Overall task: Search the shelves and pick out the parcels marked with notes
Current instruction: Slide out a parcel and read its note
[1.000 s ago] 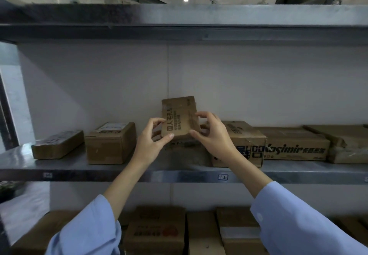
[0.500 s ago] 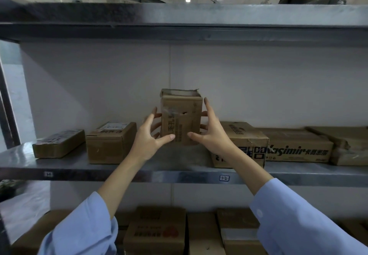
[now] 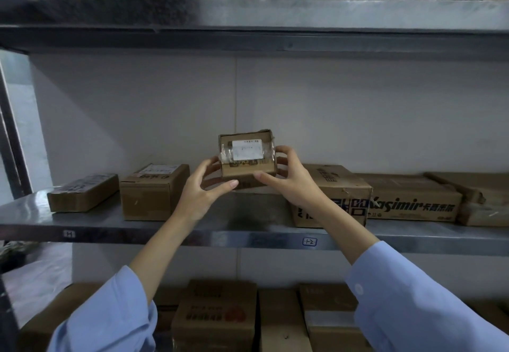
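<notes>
So the small cardboard box is up off the middle shelf, held in the air just above the gap between the other parcels. It's tipped so the face with the white label points straight back at the person. My guess is that's the whole reason for the hold: you can't check for a note without getting the labelled side into view. The label sits under shiny clear tape and the print is too small for me to read, so I can't say if this one counts as marked.

The left hand has it by the left end, with the fingers curled round behind and the thumb reaching across under the front bottom edge. The right hand mirrors that on the right end. Its fingers are spread a bit and wrapped round the side, with the thumb pressed along the lower front. Both hands are clamped on the box, neither one loose, and nobody's covering the label.

A brown box with its own label sits to the left on the shelf. A printed carton sits just right of the hands. I'd say those haven't been checked yet.
</notes>
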